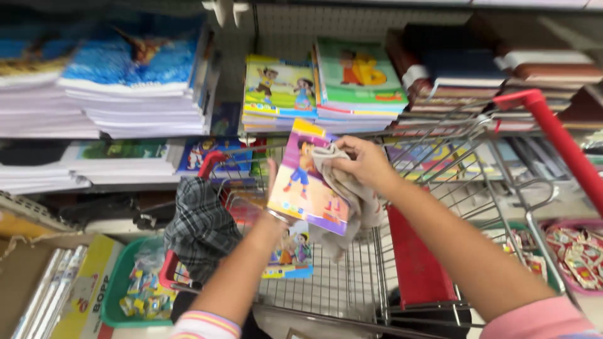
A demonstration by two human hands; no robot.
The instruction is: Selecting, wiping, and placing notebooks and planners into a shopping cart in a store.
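A: What's in hand here?

B: The left hand (271,182) holds a thin colourful notebook (308,179) upright over the shopping cart (352,289); its grip is closed on the book's left edge, palm behind the cover. The right hand (364,160) has its grip closed on a beige cloth (352,194), pressed against the cover near the top.

A: So how would you judge a good wipe?

B: I'd keep the left hand firm behind the cover so the thin book doesn't bend under the cloth, and stroke from the top corner downward, flat, not bunched.

A: Anything in the way?

B: A second notebook (290,251) lies in the cart basket just below, and a checked cloth (201,226) hangs over the cart's front edge beside the left forearm. The loose tail of the beige cloth dangles toward the wire; better gathered up, I'd say.

A: And around?

B: Stacks of notebooks (326,88) fill the shelf behind, well apart from the hands.
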